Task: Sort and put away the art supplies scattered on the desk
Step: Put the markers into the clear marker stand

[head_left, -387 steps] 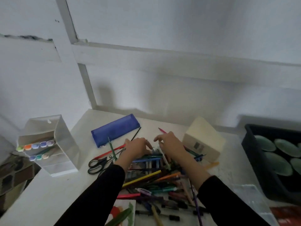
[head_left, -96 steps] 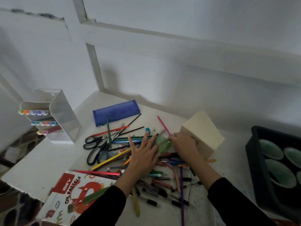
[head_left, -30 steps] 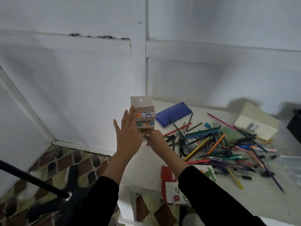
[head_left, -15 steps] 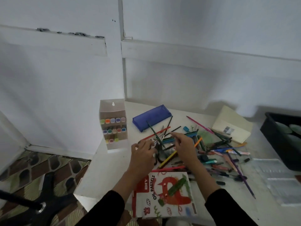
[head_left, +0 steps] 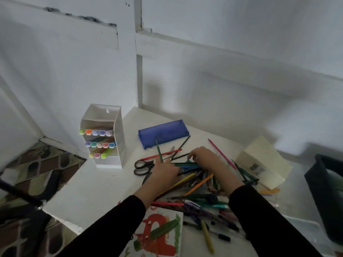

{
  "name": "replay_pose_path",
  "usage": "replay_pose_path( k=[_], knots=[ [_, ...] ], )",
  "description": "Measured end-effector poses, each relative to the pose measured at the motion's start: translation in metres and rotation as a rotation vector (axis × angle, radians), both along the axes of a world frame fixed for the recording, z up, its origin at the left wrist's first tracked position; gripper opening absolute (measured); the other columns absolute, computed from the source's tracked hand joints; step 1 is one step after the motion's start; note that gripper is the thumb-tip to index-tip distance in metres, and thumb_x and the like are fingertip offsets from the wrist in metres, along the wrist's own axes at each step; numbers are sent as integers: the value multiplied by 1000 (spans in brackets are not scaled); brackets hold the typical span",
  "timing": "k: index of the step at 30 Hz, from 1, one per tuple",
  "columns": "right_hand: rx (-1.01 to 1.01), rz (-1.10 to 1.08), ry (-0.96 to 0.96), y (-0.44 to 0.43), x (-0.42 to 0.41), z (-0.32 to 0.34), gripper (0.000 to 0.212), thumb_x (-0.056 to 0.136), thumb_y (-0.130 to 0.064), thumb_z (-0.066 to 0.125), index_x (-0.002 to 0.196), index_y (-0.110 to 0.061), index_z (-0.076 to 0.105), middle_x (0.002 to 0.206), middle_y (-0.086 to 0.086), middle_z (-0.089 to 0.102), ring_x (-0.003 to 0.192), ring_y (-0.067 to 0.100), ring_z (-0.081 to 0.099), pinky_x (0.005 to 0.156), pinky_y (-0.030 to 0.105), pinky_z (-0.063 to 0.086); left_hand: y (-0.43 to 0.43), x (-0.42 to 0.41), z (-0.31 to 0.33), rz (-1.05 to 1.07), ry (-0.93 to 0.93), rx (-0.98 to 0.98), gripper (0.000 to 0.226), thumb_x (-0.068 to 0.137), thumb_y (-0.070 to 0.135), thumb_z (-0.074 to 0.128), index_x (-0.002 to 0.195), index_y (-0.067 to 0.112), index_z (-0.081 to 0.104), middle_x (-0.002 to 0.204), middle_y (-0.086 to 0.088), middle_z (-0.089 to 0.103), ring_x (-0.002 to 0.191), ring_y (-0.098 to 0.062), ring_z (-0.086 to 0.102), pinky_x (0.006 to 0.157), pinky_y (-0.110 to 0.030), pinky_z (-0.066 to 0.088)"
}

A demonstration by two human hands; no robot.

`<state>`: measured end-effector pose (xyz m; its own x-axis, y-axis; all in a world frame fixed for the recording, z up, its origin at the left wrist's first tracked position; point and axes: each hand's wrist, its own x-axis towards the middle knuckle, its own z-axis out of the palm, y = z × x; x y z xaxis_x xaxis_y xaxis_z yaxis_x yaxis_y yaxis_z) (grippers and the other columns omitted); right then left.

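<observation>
Art supplies (head_left: 196, 184), mostly thin coloured pencils and pens, lie in a crossed heap on the near right part of the flat white surface (head_left: 96, 191).

- A dark, hard-walled crate (head_left: 323, 190) stands at the right edge.
- A cream rectangular box (head_left: 263, 162) lies tilted just right of the heap.
- A white tiered marker rack (head_left: 118, 143) stands upright at the far left, with three rows of markers whose rounded coloured caps point outward.
- A glossy oil pastel box (head_left: 159, 236) with red and green artwork lies at the near edge.
- A blue soft pencil case (head_left: 163, 133), long and flat, lies at the far side.

The left hand (head_left: 165, 173) lies on the left edge of the heap with its fingers reaching in among the pencils. The right hand (head_left: 206, 158) arches over the far part, fingers bent down onto dark pencils. For both, blur hides the grip: I cannot tell whether either holds anything.

Black-handled scissors (head_left: 143, 166) lie just left of the left hand. A pink pencil (head_left: 220, 153) slants beyond the right hand.
</observation>
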<state>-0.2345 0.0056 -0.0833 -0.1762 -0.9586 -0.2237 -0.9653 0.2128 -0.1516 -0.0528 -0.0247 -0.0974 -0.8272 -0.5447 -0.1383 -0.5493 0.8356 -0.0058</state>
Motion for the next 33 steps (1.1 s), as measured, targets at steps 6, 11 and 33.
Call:
replay_pose_path(
  k=[6, 11, 33],
  knots=[
    [107, 155, -9, -17, -6, -2, 38, 87, -1, 55, 116, -23, 64, 111, 7, 61, 100, 23, 56, 84, 30, 42, -2, -5, -1, 98, -63, 41, 31, 94, 47, 47, 119, 30, 54, 110, 0, 64, 109, -25, 53, 100, -52, 24],
    [79, 229, 2, -17, -10, -8, 28, 87, -7, 57, 109, -22, 65, 107, 4, 60, 96, 21, 56, 81, 28, 43, 6, -12, 3, 163, -13, 17, 32, 89, 47, 52, 113, 27, 60, 104, 2, 64, 105, -23, 55, 99, -52, 24],
    [-403, -372, -883, 32, -14, -6, 24, 80, -1, 70, 99, -8, 57, 89, 12, 66, 69, 18, 71, 60, 24, 58, -11, -5, 2, 230, 451, 591, 21, 92, 8, 55, 112, 8, 63, 110, -4, 48, 100, -21, 51, 85, -25, 41]
  ],
)
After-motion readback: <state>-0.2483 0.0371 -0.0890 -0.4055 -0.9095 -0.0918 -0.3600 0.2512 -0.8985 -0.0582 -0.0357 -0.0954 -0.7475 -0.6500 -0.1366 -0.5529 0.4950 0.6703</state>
